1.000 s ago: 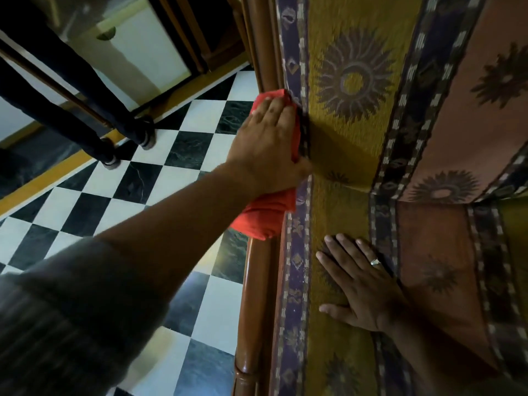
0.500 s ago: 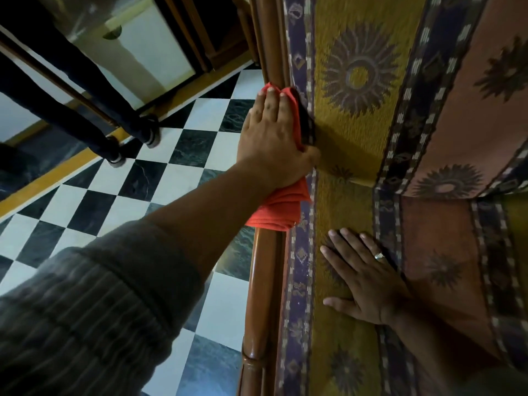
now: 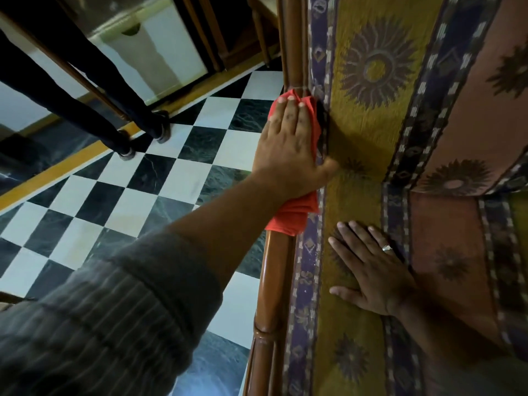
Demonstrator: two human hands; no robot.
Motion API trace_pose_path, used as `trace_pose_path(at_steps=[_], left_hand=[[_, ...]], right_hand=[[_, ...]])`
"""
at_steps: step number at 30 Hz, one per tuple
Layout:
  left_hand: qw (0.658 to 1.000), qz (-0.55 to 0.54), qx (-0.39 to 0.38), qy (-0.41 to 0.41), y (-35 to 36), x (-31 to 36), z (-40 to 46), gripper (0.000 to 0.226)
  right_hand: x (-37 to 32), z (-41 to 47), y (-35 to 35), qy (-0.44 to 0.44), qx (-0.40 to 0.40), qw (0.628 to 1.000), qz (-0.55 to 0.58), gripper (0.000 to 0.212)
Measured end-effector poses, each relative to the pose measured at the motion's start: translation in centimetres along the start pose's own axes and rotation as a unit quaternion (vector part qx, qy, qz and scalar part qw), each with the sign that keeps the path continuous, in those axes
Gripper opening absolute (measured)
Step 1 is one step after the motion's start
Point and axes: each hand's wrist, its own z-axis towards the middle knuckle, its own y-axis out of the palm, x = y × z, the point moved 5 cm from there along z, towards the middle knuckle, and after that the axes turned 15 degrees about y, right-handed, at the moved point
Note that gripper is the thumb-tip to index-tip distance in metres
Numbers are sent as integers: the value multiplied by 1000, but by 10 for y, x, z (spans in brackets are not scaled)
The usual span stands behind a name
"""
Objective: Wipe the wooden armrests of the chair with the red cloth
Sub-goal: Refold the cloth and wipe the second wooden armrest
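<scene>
A brown wooden armrest [image 3: 273, 284] runs up the middle of the view, beside the patterned seat cushion [image 3: 354, 324]. My left hand [image 3: 288, 150] presses a folded red cloth [image 3: 291, 215] flat on the armrest, fingers together and pointing away from me, thumb over the cushion's edge. The cloth shows past my fingertips and below my wrist. My right hand [image 3: 371, 267] lies flat with spread fingers on the yellow cushion, a ring on one finger, holding nothing.
A black-and-white chequered floor [image 3: 137, 195] lies left of the armrest. Dark legs of other furniture [image 3: 125, 144] stand on it at the upper left, near a yellow floor border. The chair's upholstered back [image 3: 471, 95] fills the upper right.
My left hand has slid the red cloth along the armrest away from me. My right hand stays flat on the cushion.
</scene>
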Motion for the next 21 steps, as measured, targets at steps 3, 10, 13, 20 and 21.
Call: trace_pose_path(at_steps=[3,10,13,20,21], left_hand=[[999,17,-30,30,-1,-3,8,111],[997,29,-58,51,-3,-3,8,113],[997,14,-48,54,-3,6,-14,106],[996,-16,-60,62,3,24,-62,97],[996,-9,-63,56,2,22,-56,97]], right_hand=[[0,0,0,3,-1,1000,-2,99],[-2,-3,-4,18,-10,1000,-23,97],[-3,-5,-6,18,-4,999,-30,97],[-3,-4,-6,22,1,999,-25,98],[-3,-4,-5,23,3,999,-26,98]])
